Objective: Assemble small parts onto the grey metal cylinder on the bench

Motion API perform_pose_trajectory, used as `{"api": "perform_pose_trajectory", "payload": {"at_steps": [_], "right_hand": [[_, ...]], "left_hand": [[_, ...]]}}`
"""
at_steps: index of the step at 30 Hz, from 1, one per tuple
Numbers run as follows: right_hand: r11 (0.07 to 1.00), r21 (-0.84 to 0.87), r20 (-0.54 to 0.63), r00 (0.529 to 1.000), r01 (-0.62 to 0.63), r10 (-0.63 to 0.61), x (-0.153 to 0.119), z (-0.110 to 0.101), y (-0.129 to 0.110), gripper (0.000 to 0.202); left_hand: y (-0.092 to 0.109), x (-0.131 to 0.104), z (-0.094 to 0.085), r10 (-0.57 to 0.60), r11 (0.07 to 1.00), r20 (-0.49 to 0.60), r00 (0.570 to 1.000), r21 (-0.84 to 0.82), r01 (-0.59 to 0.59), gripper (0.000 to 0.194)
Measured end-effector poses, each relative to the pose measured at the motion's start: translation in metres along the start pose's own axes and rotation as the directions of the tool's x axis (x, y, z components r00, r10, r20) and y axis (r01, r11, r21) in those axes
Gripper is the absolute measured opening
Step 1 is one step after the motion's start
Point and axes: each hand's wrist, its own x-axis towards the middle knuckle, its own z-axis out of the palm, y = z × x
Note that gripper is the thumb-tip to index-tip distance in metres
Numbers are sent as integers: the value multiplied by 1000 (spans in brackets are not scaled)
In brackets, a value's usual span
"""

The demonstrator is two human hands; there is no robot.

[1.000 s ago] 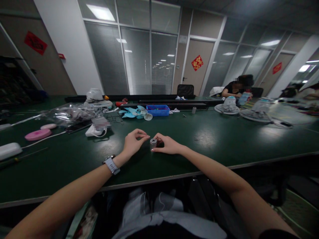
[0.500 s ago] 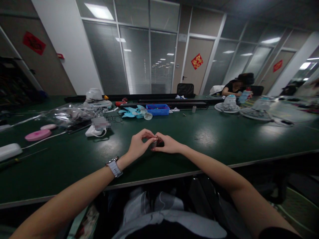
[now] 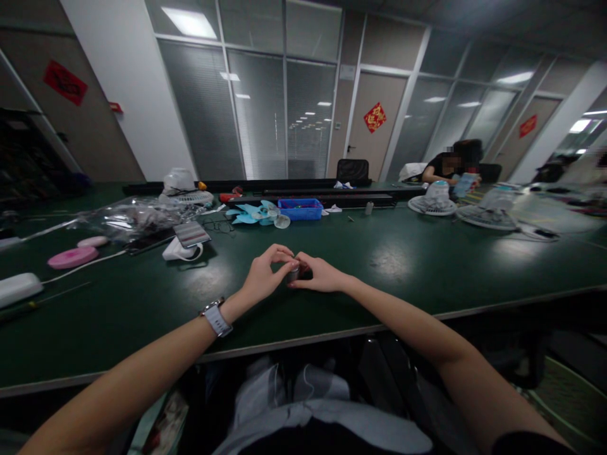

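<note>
Between my hands, low over the green table (image 3: 332, 316), is a small grey metal cylinder (image 3: 293, 274), mostly covered by fingers. The thumb and fingertips of my left hand (image 3: 269, 268) close on it from the left and above. From the other side, my right hand (image 3: 322, 274) curls round it, its thumb low and its index finger at the top. Whether the cylinder rests on the tabletop cannot be made out. On my left wrist is a watch (image 3: 218, 317) with a pale strap.
Beyond my hands lie light-blue fan blades (image 3: 251, 213), a blue bin (image 3: 300, 210) and another small grey cylinder (image 3: 368, 208). Clear plastic bags (image 3: 128, 218), a white charger (image 3: 183, 249) and pink discs (image 3: 72, 256) are leftward. Fan parts (image 3: 432, 203) and a seated person (image 3: 446, 167) are rightward.
Both hands stay almost in the same place around the cylinder, with only slight finger movement. A little more of the cylinder's side shows now.
</note>
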Motion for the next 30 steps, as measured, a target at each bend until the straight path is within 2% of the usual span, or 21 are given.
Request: {"api": "perform_pose_trajectory", "payload": {"at_steps": [5,12,22,26,30], "right_hand": [[1000,14,0,1000,5,-5,0,0,-1,43],[1000,-11,10,1000,1,-1,0,0,0,43],[1000,-17,18,1000,0,0,1,-1,0,45],[1000,-13,13,1000,5,-5,0,0,0,45],[1000,-10,25,1000,1,0,0,0,0,46]], "left_hand": [[-6,1,0,2,1000,44,999,-23,-1,24],[-6,2,0,15,1000,43,999,-23,-14,21],[-7,2,-2,-15,1000,-19,1000,-5,15,33],[-5,1,0,1,1000,-56,998,-1,-1,30],[-3,1,0,30,998,-150,988,60,-21,23]]}}
